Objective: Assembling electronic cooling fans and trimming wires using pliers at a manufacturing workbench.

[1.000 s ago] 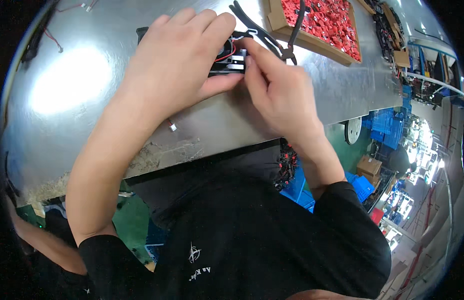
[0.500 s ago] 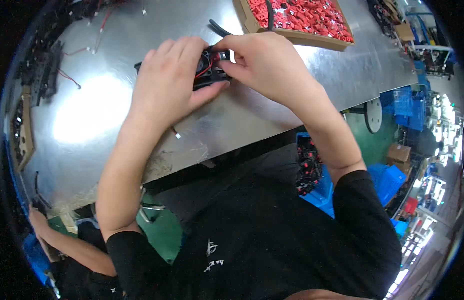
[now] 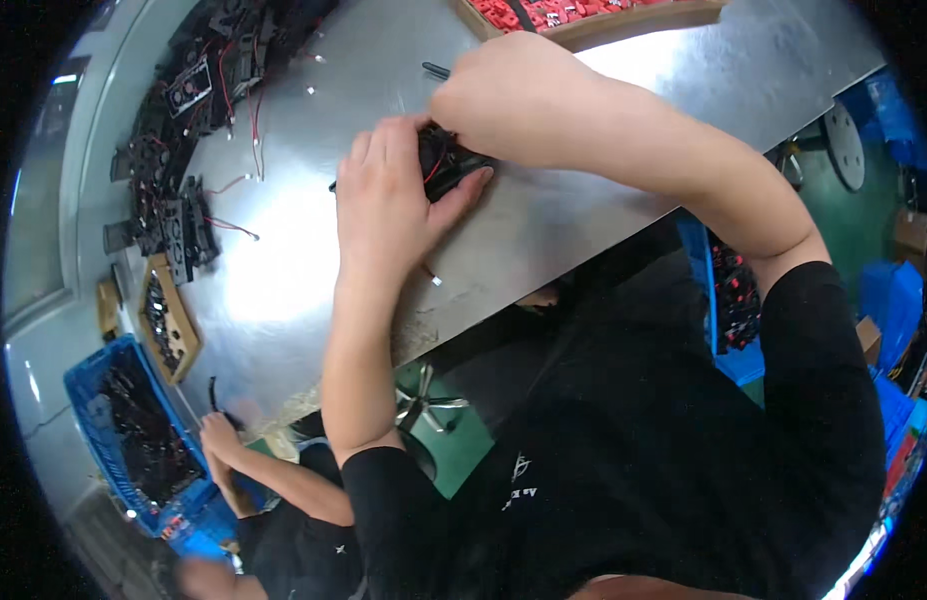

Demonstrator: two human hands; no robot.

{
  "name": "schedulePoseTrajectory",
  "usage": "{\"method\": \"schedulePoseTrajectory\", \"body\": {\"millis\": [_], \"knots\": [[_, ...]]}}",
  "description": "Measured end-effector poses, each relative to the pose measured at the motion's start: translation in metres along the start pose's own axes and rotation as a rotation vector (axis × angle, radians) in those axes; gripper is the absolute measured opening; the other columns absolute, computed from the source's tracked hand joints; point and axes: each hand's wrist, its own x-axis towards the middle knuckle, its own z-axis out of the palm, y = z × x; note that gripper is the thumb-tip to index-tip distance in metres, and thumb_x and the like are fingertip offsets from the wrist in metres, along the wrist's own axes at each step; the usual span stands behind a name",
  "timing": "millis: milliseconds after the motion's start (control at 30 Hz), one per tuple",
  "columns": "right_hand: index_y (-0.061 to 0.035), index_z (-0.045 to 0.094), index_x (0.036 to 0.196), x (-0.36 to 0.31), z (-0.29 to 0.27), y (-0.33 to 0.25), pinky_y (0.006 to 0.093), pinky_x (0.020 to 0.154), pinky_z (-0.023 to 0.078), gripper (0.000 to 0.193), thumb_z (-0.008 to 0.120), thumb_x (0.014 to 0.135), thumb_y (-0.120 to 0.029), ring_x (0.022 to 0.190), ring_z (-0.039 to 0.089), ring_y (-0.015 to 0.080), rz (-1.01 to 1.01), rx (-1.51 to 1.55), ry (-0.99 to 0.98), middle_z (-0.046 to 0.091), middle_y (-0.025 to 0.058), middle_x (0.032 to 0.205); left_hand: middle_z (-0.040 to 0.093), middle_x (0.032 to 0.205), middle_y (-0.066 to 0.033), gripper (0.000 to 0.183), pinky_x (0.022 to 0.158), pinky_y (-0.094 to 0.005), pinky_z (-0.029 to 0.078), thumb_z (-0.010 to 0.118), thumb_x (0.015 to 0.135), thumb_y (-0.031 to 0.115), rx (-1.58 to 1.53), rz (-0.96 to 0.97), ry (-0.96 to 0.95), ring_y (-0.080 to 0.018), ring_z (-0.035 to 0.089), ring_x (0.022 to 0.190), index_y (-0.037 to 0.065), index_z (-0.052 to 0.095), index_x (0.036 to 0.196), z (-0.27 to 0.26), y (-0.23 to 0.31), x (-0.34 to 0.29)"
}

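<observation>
A black plastic housing (image 3: 453, 184) with a red wire in it lies on the metal table. My left hand (image 3: 381, 195) grips it from the left, the thumb along its near edge and the fingers over the far side. My right hand (image 3: 508, 100) is bent over the housing's far right part with its fingers curled down into it. Those fingertips are hidden behind the hand, so what they pinch does not show. A short lead with a white connector (image 3: 436, 281) sticks out on the table by my left wrist. Beyond my right hand lies the end of a black rod-like piece (image 3: 436, 71).
A cardboard tray (image 3: 638, 25) of red parts stands at the far side. More black housings (image 3: 178, 215) with wires are heaped at the left, near a tray of small dark parts (image 3: 191, 345). A blue crate (image 3: 108, 365) and a co-worker's hand (image 3: 220, 436) are at lower left.
The view has swung left, bringing in the heaped housings and the blue crate. My right hand has rolled over the housing, elbow raised, covering the red part seen before. My left hand keeps its grip.
</observation>
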Motion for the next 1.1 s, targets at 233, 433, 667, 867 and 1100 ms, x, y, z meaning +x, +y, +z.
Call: {"method": "schedulePoseTrajectory", "body": {"millis": [233,433,667,867,1100], "knots": [[-0.0007,0.077,0.089,0.026,0.009,0.026,0.0485,0.07,0.06,0.017,0.071,0.075,-0.009,0.083,0.075,0.0388,-0.164,0.138,0.056,0.075,0.0218,0.086,0.064,0.104,-0.0164,0.062,0.083,-0.0477,0.048,0.085,0.079,0.044,0.061,-0.075,-0.058,-0.0389,0.059,0.097,0.001,0.058,0.114,0.0,0.013,0.006],[-0.0037,0.078,0.089,0.004,0.007,0.028,0.0453,0.072,0.06,0.013,0.07,0.081,-0.01,0.084,0.075,0.0362,-0.122,0.219,0.085,0.076,0.019,0.087,0.063,0.104,-0.017,0.063,0.084,-0.048,0.048,0.086,0.078,0.041,0.032,-0.086,-0.047,-0.0393,0.058,0.096,0.0,0.057,0.116,0.0,0.017,0.007],[-0.0069,0.076,0.089,-0.007,0.012,0.016,0.0413,0.072,0.061,0.009,0.074,0.081,-0.011,0.083,0.076,0.0325,-0.039,0.112,0.095,0.076,0.0163,0.085,0.063,0.106,-0.0183,0.063,0.086,-0.0478,0.047,0.086,0.078,0.039,0.046,-0.15,-0.104,-0.0399,0.058,0.098,-0.001,0.057,0.119,-0.002,0.022,0.011],[-0.0068,0.07,0.093,0.002,0.011,0.039,0.0426,0.073,0.059,0.014,0.075,0.083,-0.016,0.081,0.074,0.0327,-0.054,0.334,0.249,0.074,0.0137,0.084,0.063,0.106,-0.0192,0.063,0.088,-0.0477,0.047,0.084,0.081,0.038,0.038,-0.17,-0.116,-0.0403,0.059,0.098,-0.002,0.057,0.122,-0.003,0.025,0.01],[-0.0054,0.071,0.086,0.007,0.034,0.05,0.0484,0.075,0.058,0.017,0.069,0.084,-0.023,0.084,0.072,0.0392,0.115,0.152,0.223,0.073,0.0181,0.085,0.068,0.108,-0.0225,0.055,0.083,-0.0412,0.053,0.076,0.093,0.033,-0.235,-0.403,0.027,-0.0345,0.066,0.092,-0.002,0.055,0.129,-0.013,-0.017,0.005]]}}
